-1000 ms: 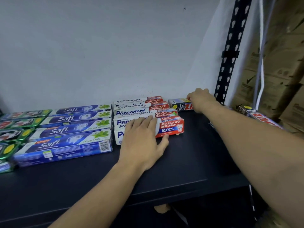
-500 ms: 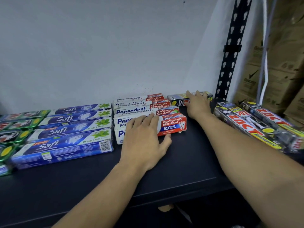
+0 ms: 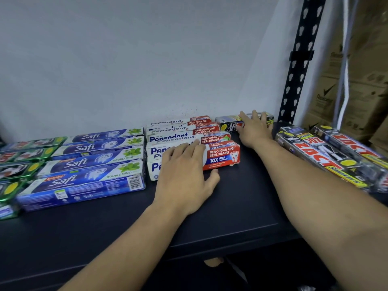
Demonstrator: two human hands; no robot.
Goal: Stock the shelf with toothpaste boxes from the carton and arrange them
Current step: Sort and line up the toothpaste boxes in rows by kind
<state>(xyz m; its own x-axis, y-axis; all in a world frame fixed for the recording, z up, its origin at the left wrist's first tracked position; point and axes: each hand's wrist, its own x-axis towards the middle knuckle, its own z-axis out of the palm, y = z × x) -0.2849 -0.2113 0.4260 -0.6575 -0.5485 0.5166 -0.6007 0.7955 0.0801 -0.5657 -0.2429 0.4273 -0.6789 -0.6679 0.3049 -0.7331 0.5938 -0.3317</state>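
Left hand: I am keeping my left hand [image 3: 184, 175] flat, fingers straight, on the front Pepsodent boxes [image 3: 222, 156], unmoved.
Right hand: I am resting my right hand [image 3: 255, 129] wide and flat on the black box [image 3: 225, 122] at the back wall; a second ago it was curled there.
Shelf: the Safi boxes [image 3: 88, 162] are lying left of the Pepsodent boxes on the shelf [image 3: 241, 206].
Hidden: my palm is covering the black box's name; the Zact boxes [image 3: 327, 152] are running off the right edge, blurred.

Single head-worn wide-angle view, looking forward and down, close over the dark shelf [image 3: 241, 208]
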